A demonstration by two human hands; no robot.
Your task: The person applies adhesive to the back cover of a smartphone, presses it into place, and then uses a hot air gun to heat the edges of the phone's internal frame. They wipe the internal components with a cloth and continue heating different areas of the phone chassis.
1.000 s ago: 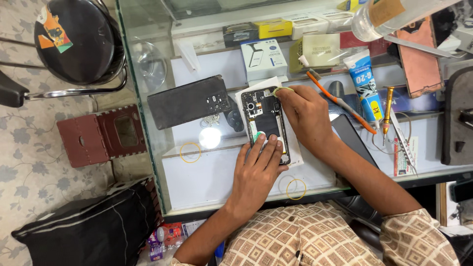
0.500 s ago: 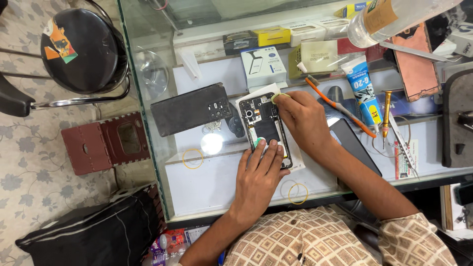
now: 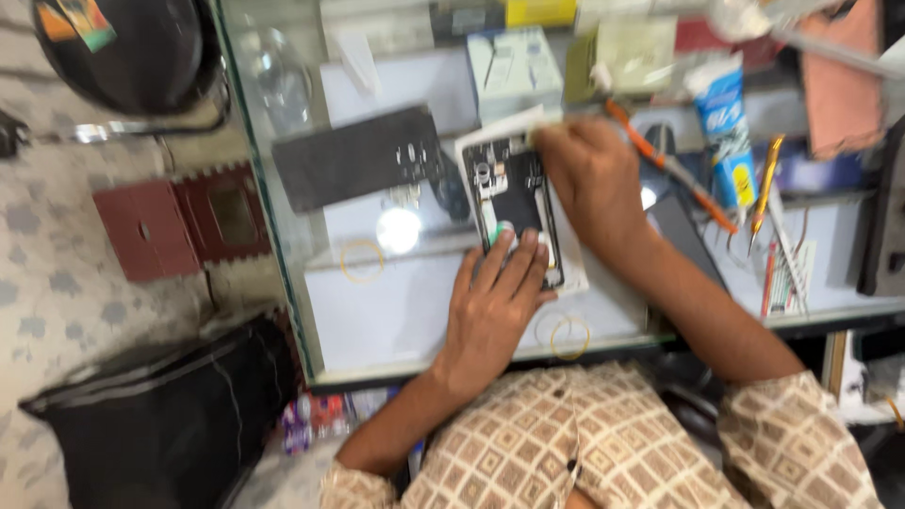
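- Because the opened phone (image 3: pixel 514 203) lies straight ahead of my chest on the glass counter (image 3: pixel 396 311), both my hands meet on it, and that is the relation everything turns on here.
- Its long axis runs away from me, near end toward my body and far end toward the back of the counter, tilted a little to my left at the top.
- My left hand (image 3: pixel 495 302) sits at the near end: palm down, fingers laid flat and close together over the lower part of the phone, pressing it down rather than gripping it. It holds nothing.
- My right hand (image 3: pixel 589 179) is at the far right corner, curled with the fingertips drawn together at the phone's upper edge. The frame is blurred, so I cannot tell whether they pinch a small part or tool or only touch the edge.
- The two hands are about equally near; the left covers more of the phone.
- My right forearm comes in slantwise from my right, and my left comes nearly straight up from my body.
- The phone rests on a white sheet (image 3: pixel 500 127).
- The black back cover (image 3: pixel 353 155) lies just to the left, apart from it.
- An orange-handled tool (image 3: pixel 660 160) and a blue tube (image 3: pixel 726 123) lie to the right, beyond my right hand.
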